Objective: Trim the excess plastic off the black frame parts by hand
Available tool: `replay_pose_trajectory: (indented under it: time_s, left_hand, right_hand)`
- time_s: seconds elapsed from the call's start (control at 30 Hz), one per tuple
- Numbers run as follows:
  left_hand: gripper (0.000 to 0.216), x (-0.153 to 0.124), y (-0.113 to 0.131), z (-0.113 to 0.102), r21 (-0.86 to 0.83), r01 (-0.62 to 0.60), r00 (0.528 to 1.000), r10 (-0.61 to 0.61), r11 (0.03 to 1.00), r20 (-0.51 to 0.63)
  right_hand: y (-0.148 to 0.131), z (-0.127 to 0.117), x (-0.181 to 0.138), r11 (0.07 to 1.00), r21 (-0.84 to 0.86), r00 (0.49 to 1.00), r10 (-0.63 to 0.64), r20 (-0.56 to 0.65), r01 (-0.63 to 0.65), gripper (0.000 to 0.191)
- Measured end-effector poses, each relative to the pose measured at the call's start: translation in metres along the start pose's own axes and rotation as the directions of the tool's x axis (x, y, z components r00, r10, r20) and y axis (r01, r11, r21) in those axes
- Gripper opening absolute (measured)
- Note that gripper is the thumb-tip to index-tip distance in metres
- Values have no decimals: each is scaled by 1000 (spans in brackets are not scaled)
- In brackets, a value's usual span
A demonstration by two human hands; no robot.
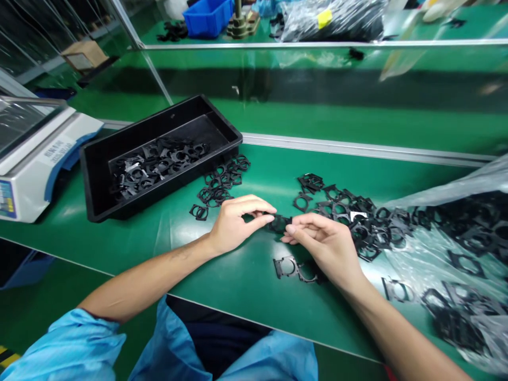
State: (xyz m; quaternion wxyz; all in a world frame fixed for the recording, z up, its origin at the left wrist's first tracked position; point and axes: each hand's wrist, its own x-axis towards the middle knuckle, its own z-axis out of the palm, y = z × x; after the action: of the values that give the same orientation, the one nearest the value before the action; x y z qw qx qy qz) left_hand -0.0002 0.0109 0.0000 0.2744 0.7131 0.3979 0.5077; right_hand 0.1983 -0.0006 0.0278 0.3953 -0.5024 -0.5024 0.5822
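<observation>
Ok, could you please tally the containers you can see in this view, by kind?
Black tray: 1
Clear plastic bag: 1
Blue plastic bin: 1
Total: 3

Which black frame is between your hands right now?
The frame held between your left hand and right hand; the others lie loose on the mat, in the tray or in the bag.

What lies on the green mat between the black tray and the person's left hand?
In the head view, a small heap of loose black frames lies between the black tray and the left hand.
</observation>
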Motion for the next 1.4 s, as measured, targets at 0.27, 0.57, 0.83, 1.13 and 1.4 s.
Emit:
replay_pose_trajectory:
  time_s: [0.27,0.57,0.83,1.13,1.4]
  left_hand:
    - [4,-1,6,-2,170,-259,966,258,951,28]
    - [6,-1,4,-2,230,-246,969,241,942,50]
    - [6,-3,5,-2,210,-224,974,219,952,47]
    - [7,-4,6,1,110,-82,994,74,991,77]
    - [8,-3,7,0,77,-44,997,39,996,74]
  right_hand:
    - [-3,0,-2,1000,-21,1000,-2,-21,1,45]
    - [-2,2,-1,996,56,995,69,69,-73,43]
    - [-5,1,-1,996,52,994,74,87,-78,43]
    - [-6,2,-1,996,38,990,82,111,-86,44]
    - [-5,0,-2,998,4,996,57,75,-57,47]
